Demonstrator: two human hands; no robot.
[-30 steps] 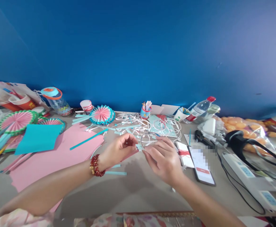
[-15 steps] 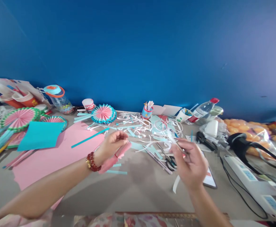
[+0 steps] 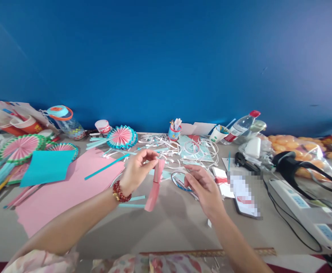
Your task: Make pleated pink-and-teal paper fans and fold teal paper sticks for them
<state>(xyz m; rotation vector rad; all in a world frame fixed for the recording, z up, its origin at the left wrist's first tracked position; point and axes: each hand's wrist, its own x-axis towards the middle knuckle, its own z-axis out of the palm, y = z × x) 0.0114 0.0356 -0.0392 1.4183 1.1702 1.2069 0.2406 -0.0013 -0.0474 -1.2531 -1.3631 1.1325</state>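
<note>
My left hand (image 3: 139,168), with a red bead bracelet at the wrist, pinches the top of a folded pink paper strip (image 3: 154,187) that hangs down above the table. My right hand (image 3: 204,189) hovers just to the right of it, fingers loosely curled with the fingertips close together; I cannot see anything in them. Under the right hand lie scissors with blue handles (image 3: 180,182). A heap of white and pale blue paper strips and rings (image 3: 183,149) lies behind both hands.
Pink sheets (image 3: 66,189) and a teal sheet (image 3: 46,167) cover the left. Pleated paper fans (image 3: 122,137) and a water jug (image 3: 65,119) stand at the back. Right: a phone (image 3: 244,197), bottle (image 3: 240,127), power strip (image 3: 308,216), headphones (image 3: 293,167), bag of oranges (image 3: 299,146).
The left hand has raised the pink strip so it hangs down from the fingers. The right hand swung out to the right, then came back in toward the strip.
</note>
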